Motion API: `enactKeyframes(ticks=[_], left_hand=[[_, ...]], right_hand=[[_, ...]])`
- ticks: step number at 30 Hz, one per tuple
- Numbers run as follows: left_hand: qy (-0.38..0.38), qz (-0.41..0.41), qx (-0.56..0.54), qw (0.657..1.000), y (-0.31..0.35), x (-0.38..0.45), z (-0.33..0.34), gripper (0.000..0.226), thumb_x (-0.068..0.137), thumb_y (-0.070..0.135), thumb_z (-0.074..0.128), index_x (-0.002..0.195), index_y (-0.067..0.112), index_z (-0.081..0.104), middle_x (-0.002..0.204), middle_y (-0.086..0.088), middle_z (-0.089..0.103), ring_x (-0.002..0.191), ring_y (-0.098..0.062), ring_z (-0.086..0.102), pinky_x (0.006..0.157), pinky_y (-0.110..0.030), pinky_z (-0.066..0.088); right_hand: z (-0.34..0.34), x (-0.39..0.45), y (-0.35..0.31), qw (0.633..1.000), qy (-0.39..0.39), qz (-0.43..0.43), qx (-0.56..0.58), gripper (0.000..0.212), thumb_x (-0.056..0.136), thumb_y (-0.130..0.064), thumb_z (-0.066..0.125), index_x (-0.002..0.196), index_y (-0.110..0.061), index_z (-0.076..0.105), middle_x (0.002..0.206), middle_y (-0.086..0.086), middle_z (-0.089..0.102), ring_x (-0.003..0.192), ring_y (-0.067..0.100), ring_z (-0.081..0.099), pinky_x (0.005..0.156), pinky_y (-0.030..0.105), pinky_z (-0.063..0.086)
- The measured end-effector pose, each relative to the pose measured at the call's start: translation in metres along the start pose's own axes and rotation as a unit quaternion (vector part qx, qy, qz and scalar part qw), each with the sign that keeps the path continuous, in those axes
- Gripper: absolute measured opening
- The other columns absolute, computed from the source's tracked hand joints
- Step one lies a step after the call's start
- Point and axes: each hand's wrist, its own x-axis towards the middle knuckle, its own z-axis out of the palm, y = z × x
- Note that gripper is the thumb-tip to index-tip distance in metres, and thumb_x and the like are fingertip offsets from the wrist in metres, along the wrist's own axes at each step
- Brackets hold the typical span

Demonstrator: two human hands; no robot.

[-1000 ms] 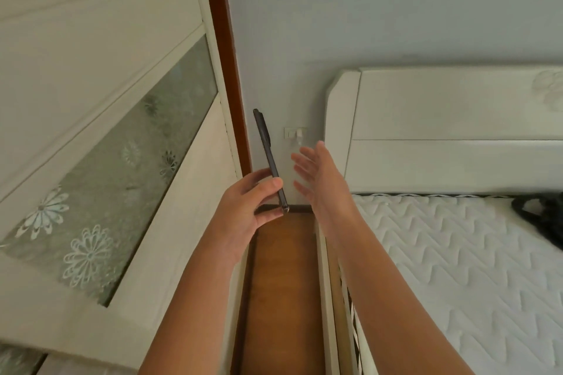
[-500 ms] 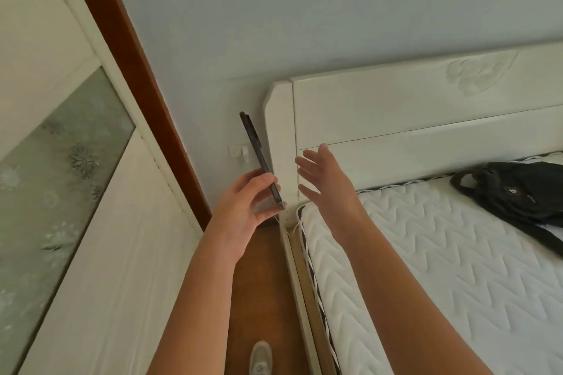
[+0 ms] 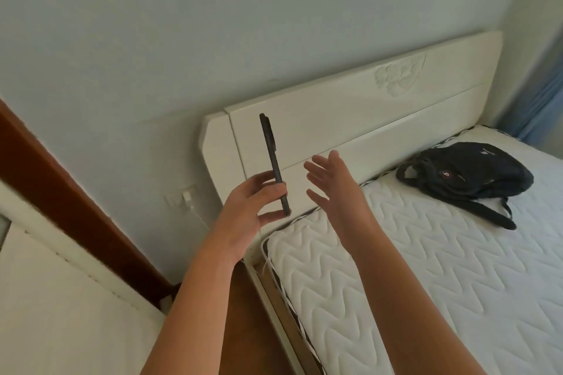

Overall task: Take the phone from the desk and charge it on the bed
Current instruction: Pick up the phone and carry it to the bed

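Observation:
My left hand [image 3: 249, 210] grips the lower end of a dark phone [image 3: 272, 158], held upright and edge-on in front of the bed's white headboard [image 3: 350, 119]. Beside it, my right hand [image 3: 338, 192] is raised over the near corner of the white quilted mattress [image 3: 426, 268], fingers spread, holding nothing. On the wall left of the headboard sits a white socket [image 3: 179, 198] with a white plug in it. A thin white cable [image 3: 265, 265] lies at the mattress corner by the bed frame.
A black bag [image 3: 469, 176] with a loose strap lies on the mattress near the headboard. A white wardrobe [image 3: 61, 313] and a brown door frame [image 3: 61, 207] stand on the left. A narrow strip of wooden floor [image 3: 243, 329] runs between wardrobe and bed. Blue curtain [image 3: 542, 100] at far right.
The view has swung right from the wardrobe gap toward the bed, bringing the bag fully into sight. Both hands keep the same pose, the left still holding the phone upright.

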Motion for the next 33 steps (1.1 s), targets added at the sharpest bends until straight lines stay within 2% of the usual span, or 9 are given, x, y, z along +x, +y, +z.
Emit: enactKeyframes(ticks=[7, 14, 20, 23, 29, 33], left_hand=[[-0.066, -0.072, -0.011, 0.995, -0.029, 0.060, -0.025, 0.055, 0.060, 0.042, 0.091, 0.108, 0.020, 0.075, 0.110, -0.011, 0.074, 0.104, -0.026, 0.071, 0.078, -0.040, 0.060], [-0.107, -0.112, -0.024, 0.988, -0.041, 0.080, -0.022, 0.038, 0.072, 0.032, 0.082, 0.106, 0.017, 0.074, 0.100, -0.013, 0.074, 0.100, -0.025, 0.071, 0.078, -0.040, 0.060], [-0.121, -0.092, -0.015, 0.988, -0.032, 0.078, 0.016, 0.041, 0.070, 0.032, 0.082, 0.106, 0.017, 0.074, 0.101, -0.014, 0.073, 0.098, -0.025, 0.071, 0.078, -0.041, 0.060], [-0.134, -0.093, 0.002, 0.987, -0.034, 0.070, 0.040, 0.041, 0.068, 0.032, 0.083, 0.106, 0.018, 0.075, 0.102, -0.013, 0.074, 0.098, -0.025, 0.071, 0.078, -0.041, 0.060], [-0.147, -0.105, 0.031, 0.983, -0.057, 0.063, 0.081, 0.043, 0.069, 0.033, 0.083, 0.108, 0.016, 0.074, 0.103, -0.014, 0.073, 0.101, -0.027, 0.070, 0.080, -0.045, 0.061], [-0.164, -0.115, 0.045, 0.979, -0.066, 0.071, 0.099, 0.045, 0.069, 0.032, 0.083, 0.109, 0.015, 0.073, 0.102, -0.014, 0.074, 0.095, -0.023, 0.072, 0.078, -0.044, 0.061]], right_hand=[[0.008, 0.046, 0.026, 0.997, 0.075, 0.017, -0.018, 0.054, 0.096, -0.053, 0.032, 0.136, -0.019, 0.047, 0.136, -0.002, 0.055, 0.124, 0.014, 0.049, 0.106, 0.040, 0.038], [-0.011, 0.058, 0.038, 0.992, 0.122, 0.030, -0.004, 0.051, 0.094, -0.054, 0.037, 0.131, -0.021, 0.051, 0.130, -0.004, 0.059, 0.121, 0.013, 0.051, 0.104, 0.041, 0.040], [-0.037, 0.048, 0.020, 0.992, 0.129, 0.006, -0.003, 0.052, 0.094, -0.054, 0.036, 0.131, -0.021, 0.051, 0.125, -0.007, 0.058, 0.121, 0.014, 0.050, 0.101, 0.037, 0.041], [-0.056, 0.033, 0.013, 0.990, 0.139, -0.004, 0.007, 0.051, 0.095, -0.052, 0.036, 0.132, -0.020, 0.050, 0.128, -0.006, 0.058, 0.122, 0.014, 0.050, 0.104, 0.039, 0.039], [-0.097, 0.012, 0.014, 0.986, 0.164, -0.014, 0.012, 0.053, 0.097, -0.050, 0.033, 0.137, -0.018, 0.046, 0.134, -0.005, 0.055, 0.123, 0.014, 0.049, 0.100, 0.033, 0.041], [-0.114, 0.005, 0.016, 0.982, 0.188, -0.019, 0.011, 0.050, 0.096, -0.051, 0.034, 0.133, -0.020, 0.049, 0.132, -0.005, 0.056, 0.122, 0.013, 0.050, 0.100, 0.035, 0.041]])
